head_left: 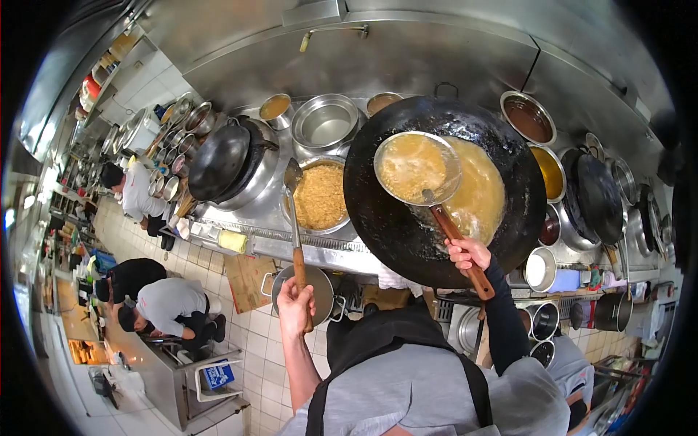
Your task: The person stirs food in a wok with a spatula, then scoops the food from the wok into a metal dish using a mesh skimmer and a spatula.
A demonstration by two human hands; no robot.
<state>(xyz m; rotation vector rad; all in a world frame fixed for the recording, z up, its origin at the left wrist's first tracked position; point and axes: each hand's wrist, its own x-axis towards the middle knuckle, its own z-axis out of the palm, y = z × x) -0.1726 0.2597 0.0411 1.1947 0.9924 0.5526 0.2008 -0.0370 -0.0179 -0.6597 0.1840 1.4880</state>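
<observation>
My right hand (469, 256) is wrapped round the brown wooden handle of a wide, round mesh strainer (418, 168). Pale yellow, foamy food lies in the strainer, which is over the big black wok (378, 240). Bubbling yellowish liquid (476, 189) fills the middle of the wok. In my left hand (297, 304) is a long wok spatula (294, 218) with a wooden grip, held upright with its metal head up. That head overlaps the left rim of a metal bowl of golden-brown crumbly food (318, 195), left of the wok.
Behind the bowl stands a metal pot (324, 122); a lidded black wok (219, 160) is further left. Containers of dark sauce (527, 120) and yellow liquid (549, 173) line the right. A large pot (269, 285) stands below the counter edge. Several people work nearby.
</observation>
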